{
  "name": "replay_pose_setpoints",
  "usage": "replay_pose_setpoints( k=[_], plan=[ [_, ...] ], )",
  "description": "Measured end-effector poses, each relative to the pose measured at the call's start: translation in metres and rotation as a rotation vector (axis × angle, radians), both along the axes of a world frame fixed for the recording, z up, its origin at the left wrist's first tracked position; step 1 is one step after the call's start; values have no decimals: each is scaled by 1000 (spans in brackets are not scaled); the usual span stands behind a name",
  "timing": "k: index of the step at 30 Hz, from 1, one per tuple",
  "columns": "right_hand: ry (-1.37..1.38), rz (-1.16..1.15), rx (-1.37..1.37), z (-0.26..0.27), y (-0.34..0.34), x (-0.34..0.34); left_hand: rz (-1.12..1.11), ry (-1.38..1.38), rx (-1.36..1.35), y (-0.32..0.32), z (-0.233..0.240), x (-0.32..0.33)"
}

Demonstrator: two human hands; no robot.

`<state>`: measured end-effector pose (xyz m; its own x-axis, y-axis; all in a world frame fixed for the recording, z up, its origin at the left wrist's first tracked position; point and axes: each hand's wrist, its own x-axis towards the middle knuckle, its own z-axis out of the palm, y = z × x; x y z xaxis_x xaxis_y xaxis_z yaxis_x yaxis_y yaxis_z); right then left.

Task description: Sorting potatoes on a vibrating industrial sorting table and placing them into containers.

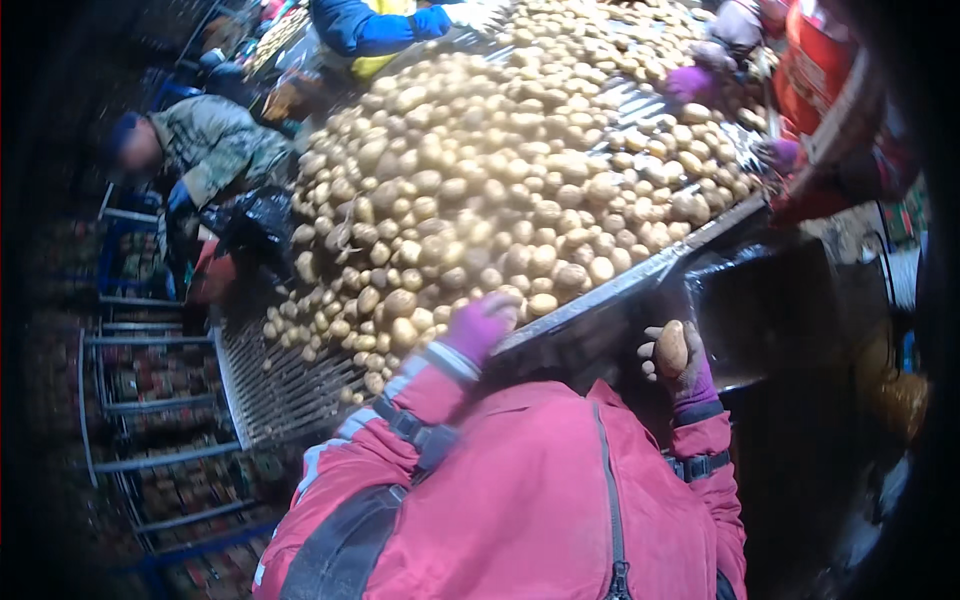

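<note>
A brown potato (671, 349) rests in my right hand (694, 379), which wears a purple and grey glove. This hand is beyond the metal rim, to the right of the potato pile. My left hand (480, 326), in a purple glove, is at the near edge of the heap of potatoes (450, 187). Its fingers are curled and blurred, so whether they hold a potato cannot be made out. One yellowish potato (542, 304) lies just right of those fingers. The heap covers a slatted metal sorting table (277, 382).
A raised metal rim (600, 300) borders the table near me. Beyond it on the right is a dark container (765, 300). Co-workers stand around: a person in camouflage (217, 142) at left, a blue sleeve (375, 34) at the back, a person in red (814, 75) at right. Metal rails (165, 457) run lower left.
</note>
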<state>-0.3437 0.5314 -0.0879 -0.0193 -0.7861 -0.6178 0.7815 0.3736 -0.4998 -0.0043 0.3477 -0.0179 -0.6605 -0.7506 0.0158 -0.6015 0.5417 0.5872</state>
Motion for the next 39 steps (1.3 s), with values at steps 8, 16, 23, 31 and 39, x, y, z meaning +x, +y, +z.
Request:
replay_pose_setpoints(
  k=[8,16,23,31,39],
  plan=[
    [446,247,-370,-23,-66,62,686,-69,-55,-79,21,169],
    [-193,389,-245,11,-127,130,520,-390,176,-71,-3,184],
    [802,673,-951,48,-190,194,612,-42,204,-71,5,179],
    [195,628,-518,73,-183,194,262,-4,427,-46,62,79],
    [-160,421,-357,51,-111,109,-110,-347,482,-21,65,-45]
  ],
)
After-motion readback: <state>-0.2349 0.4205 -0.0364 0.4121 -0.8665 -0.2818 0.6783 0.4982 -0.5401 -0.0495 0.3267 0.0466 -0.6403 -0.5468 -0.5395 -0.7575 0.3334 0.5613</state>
